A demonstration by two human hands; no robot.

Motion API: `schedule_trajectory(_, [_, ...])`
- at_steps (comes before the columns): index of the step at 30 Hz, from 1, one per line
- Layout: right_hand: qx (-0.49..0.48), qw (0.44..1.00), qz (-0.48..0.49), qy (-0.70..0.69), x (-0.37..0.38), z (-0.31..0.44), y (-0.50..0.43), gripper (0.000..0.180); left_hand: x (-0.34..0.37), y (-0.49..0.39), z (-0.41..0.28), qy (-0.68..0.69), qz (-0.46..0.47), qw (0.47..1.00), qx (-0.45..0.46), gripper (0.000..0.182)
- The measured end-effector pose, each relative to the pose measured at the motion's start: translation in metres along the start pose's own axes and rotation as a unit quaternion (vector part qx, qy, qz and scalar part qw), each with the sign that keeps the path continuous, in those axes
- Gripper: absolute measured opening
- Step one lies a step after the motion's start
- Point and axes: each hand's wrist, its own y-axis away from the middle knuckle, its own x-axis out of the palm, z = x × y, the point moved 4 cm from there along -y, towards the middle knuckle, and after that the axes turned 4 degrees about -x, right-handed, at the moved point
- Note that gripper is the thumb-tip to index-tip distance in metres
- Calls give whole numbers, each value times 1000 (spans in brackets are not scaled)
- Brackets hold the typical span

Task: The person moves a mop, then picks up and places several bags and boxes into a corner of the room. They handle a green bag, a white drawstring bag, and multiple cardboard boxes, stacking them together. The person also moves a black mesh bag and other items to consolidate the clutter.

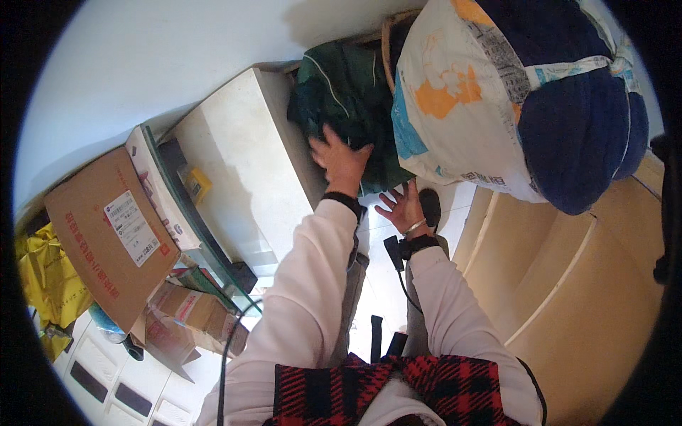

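A dark green cloth garment (351, 101) with thin pale piping stands bunched between a pale cabinet and a stuffed sack. Against its front lies my left hand (341, 162), fingers spread and no fold visibly gripped. My right hand (403, 209) is at the garment's lower edge, palm turned up and fingers apart; whether the fingertips touch the cloth, I cannot tell. The white printed sack (453, 101) leans close on the right, with dark blue cloth (573, 138) bulging from its tied opening. The garment's back and underside are hidden.
On the left stand a pale cabinet (229, 122), a glass shelf edge (197, 223), a labelled cardboard box (112, 234) and a yellow bag (50, 277). A smaller carton (197, 314) sits below. Wooden panels (559, 298) border the right side. A cable (226, 341) hangs by my left arm.
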Motion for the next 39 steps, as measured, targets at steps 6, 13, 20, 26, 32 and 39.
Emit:
schedule_trajectory(6, [-106, 985, 32, 135, 14, 10, -30, 50, 48, -5, 32, 118, 44, 990, -68, 102])
schedule_trajectory(13, [-142, 946, -75, 283, -4, -19, -72, 48, 83, -22, 43, 162, -24, 986, -32, 99])
schedule_trajectory(20, [-213, 759, 46, 613, -29, -10, 7, 58, 49, -11, 37, 160, 95, 978, -96, 94])
schedule_trajectory(26, [-101, 830, 91, 541, -37, -4, 122, 40, -30, 90, 1, 144, 5, 986, 89, 72])
schedule_trajectory(32, [-262, 605, 229, 716, -13, 35, 228, 32, -127, 245, 14, 128, 342, 899, 241, 45])
schedule_trajectory(39, [-81, 745, 84, 656, 4, 94, 285, 36, -232, 328, 98, 28, 349, 904, 246, 39])
